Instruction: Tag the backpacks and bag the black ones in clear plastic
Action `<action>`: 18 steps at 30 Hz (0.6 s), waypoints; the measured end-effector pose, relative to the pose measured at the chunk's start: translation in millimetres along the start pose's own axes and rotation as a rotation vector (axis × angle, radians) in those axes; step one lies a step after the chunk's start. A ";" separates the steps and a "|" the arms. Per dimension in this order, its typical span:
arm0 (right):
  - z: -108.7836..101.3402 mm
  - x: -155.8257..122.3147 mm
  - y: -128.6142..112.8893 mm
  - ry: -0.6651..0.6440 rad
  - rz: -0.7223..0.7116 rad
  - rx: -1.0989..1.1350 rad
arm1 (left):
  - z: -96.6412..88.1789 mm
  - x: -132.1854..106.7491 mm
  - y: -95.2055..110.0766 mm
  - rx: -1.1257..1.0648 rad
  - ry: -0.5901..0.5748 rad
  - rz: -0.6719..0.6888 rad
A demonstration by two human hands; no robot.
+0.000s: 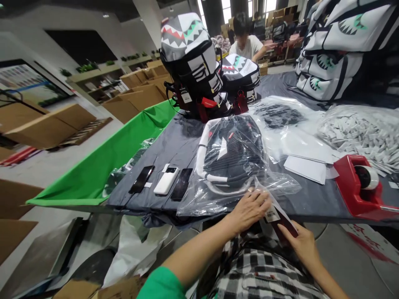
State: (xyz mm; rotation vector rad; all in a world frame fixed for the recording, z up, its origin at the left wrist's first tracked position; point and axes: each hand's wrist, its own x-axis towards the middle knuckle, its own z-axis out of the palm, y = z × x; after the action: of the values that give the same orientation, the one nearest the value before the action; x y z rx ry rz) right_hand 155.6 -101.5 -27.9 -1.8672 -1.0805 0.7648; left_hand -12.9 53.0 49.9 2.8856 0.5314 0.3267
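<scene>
A dark backpack [237, 145] with white trim and a white star shape lies flat inside a clear plastic bag [193, 203] near the table's front edge. My left hand [252, 207] is closed on the open end of the bag, its fingers bent over the plastic. Just right of it, my right hand [301, 243] grips a dark red hang tag [285, 226] between thumb and fingers. A white sticker with small print [272, 214] shows beside the tag, close to my left fingertips. Part of the tag is hidden by my hands.
Three phones, one a white phone [166, 180], lie left of the bag. To the right are a red tape dispenser [352, 187], white paper slips [305, 168] and clear bags [280, 116]. Stacked backpacks [190, 54] stand behind; a person [246, 43] is beyond.
</scene>
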 end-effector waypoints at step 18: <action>4.3 -16.4 35.1 0.204 -0.805 -0.272 | -8.2 38.1 -8.7 0.085 -0.144 0.751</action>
State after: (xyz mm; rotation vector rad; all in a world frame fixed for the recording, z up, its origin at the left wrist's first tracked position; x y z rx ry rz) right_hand 158.5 -124.7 -59.1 -1.4663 -1.6860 -0.0381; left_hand 17.0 76.2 62.7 3.0382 -0.5971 0.1890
